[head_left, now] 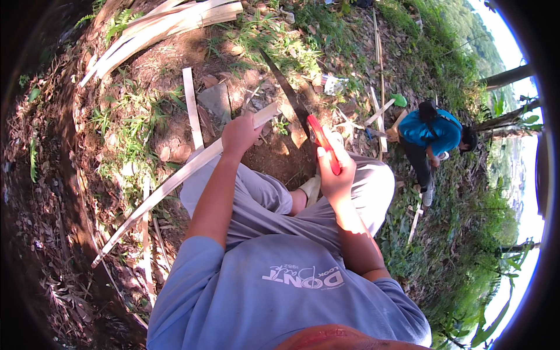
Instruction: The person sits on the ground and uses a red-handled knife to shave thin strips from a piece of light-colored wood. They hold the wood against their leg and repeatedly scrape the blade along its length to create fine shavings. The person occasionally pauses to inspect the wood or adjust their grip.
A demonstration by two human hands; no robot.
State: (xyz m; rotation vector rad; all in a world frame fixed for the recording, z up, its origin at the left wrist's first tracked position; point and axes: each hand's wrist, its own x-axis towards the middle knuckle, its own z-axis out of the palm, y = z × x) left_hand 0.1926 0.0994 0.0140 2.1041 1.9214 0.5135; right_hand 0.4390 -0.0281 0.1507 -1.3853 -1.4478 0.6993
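My left hand (240, 135) is closed round a long pale wooden strip (166, 188), close to its upper right end. The strip slants down to the lower left, past my left knee. In my right hand (337, 175), above my right leg, is the red handle (324, 143) of a tool with a long dark blade (286, 87). Its blade points up and left, away from me, passing just beyond the strip's near end without clearly touching it. Whether it is a saw or a large knife, I cannot tell. My legs are bent and crossed beneath both hands.
A bundle of pale strips (169, 29) lies at the upper left. Another short strip (191, 105) and a flat grey stone (216, 102) are beyond my left hand. To the right, a person in a blue shirt (431, 129) bends over on the grassy slope, near long poles (379, 70).
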